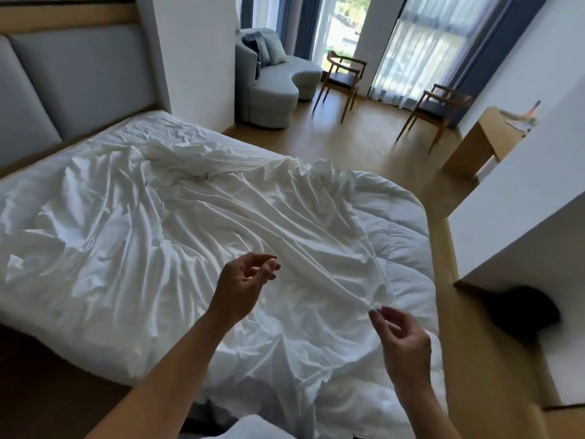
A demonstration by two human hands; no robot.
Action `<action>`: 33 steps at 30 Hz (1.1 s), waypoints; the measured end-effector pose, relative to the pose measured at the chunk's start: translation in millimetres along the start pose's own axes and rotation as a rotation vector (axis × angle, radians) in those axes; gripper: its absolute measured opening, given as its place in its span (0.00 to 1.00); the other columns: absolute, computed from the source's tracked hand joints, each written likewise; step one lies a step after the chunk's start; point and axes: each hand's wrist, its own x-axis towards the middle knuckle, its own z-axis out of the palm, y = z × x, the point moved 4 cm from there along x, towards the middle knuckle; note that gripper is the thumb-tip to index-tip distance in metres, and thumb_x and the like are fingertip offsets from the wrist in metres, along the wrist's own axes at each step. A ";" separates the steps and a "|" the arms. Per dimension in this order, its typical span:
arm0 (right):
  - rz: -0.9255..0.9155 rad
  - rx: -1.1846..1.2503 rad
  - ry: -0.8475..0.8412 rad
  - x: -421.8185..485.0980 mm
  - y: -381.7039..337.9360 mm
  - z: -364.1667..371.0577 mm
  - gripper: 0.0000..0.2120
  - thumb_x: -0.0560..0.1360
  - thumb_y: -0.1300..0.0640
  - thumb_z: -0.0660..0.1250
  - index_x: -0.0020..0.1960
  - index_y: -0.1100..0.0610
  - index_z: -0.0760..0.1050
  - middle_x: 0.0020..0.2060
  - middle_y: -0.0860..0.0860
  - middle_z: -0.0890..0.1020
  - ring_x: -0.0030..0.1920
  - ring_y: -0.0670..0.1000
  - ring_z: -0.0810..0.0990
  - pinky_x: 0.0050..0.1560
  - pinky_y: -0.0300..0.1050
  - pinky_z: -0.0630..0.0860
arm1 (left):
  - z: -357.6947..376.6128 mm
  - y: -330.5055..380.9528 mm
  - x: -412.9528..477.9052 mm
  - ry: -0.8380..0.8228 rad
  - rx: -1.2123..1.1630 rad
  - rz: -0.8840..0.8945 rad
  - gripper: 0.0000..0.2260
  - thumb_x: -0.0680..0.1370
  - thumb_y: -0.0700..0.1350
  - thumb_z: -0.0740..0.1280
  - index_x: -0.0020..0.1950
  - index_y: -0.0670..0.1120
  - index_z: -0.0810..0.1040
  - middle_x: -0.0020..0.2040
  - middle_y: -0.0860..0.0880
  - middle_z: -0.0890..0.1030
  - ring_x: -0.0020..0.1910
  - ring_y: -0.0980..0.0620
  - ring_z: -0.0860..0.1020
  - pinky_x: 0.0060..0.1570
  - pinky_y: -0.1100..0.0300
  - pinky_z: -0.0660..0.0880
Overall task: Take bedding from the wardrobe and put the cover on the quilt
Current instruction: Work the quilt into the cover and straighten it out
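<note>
**Step in hand: laying the cover (158, 217) out flat over the quilt (408, 223); both hands empty.**

The crumpled white cover lies across the bed (152, 125), on top of the quilt, whose stitched surface shows at the right-hand corner. The left hand (243, 280) hovers above the cover, fingers loosely curled, gripping nothing. The right hand (402, 337) hovers just beside a gathered fold (364, 296), fingers relaxed and empty; contact with the fold cannot be confirmed. 2 chairs (342, 77) stand well apart, by the window. Judgement: the quilt is not yet inside the cover. The next move calls for pinching the fold, pulling the cover flat, then locating its opening.
</note>
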 end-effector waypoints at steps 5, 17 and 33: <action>-0.169 -0.015 -0.007 6.6 -59.5 6.0 0.08 0.74 0.51 0.76 0.50 0.51 0.81 0.42 0.43 0.85 0.43 0.38 0.84 0.47 0.38 0.80 | 30.9 4.4 -49.3 -0.069 -0.026 0.022 0.04 0.80 0.41 0.70 0.52 0.45 0.83 0.45 0.47 0.87 0.44 0.46 0.86 0.48 0.54 0.82; -0.119 0.264 0.158 -83.3 -44.6 18.6 0.08 0.76 0.49 0.73 0.48 0.53 0.81 0.40 0.43 0.85 0.43 0.36 0.83 0.44 0.30 0.76 | 55.7 17.8 -164.9 -0.145 -0.003 0.065 0.04 0.78 0.46 0.70 0.52 0.50 0.83 0.46 0.51 0.87 0.43 0.49 0.86 0.47 0.52 0.83; -0.015 0.063 0.182 -139.0 148.3 -408.4 0.06 0.75 0.50 0.75 0.51 0.48 0.83 0.40 0.47 0.87 0.36 0.41 0.82 0.35 0.35 0.76 | 361.0 26.6 -306.0 -0.210 -0.050 0.126 0.07 0.73 0.56 0.73 0.50 0.58 0.84 0.46 0.51 0.87 0.45 0.48 0.85 0.49 0.43 0.83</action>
